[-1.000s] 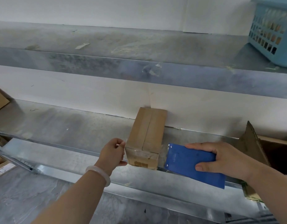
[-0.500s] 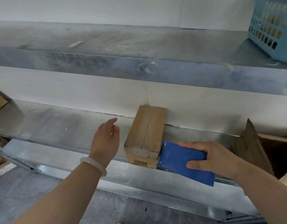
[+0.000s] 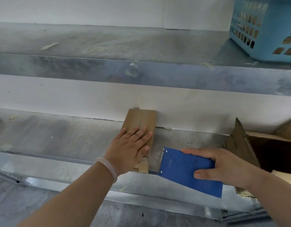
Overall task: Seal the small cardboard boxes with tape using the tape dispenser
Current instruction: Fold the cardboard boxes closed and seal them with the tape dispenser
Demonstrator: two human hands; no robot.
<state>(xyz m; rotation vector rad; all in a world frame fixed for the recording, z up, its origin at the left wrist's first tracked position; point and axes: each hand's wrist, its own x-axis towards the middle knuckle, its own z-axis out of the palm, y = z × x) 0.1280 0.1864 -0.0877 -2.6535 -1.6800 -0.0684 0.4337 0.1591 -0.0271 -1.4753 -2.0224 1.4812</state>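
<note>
Head view:
Small cardboard box (image 3: 142, 119): set lengthwise on the lower metal shelf (image 3: 59, 136), far end against the white wall.
Left hand (image 3: 130, 150): laid flat on the box top, fingers spread, nothing clenched; pale bracelet (image 3: 108, 167) worn on the wrist.
Right hand (image 3: 223, 166): grip closed around the blue tape dispenser (image 3: 182, 167), its front edge held at the box's near right corner.
Background: open carton (image 3: 239, 145) at right, blue basket (image 3: 264, 28) on the upper shelf.

White wall (image 3: 76, 10), scuffed metal shelves (image 3: 59, 135) — grey floor (image 3: 18, 207)
</note>
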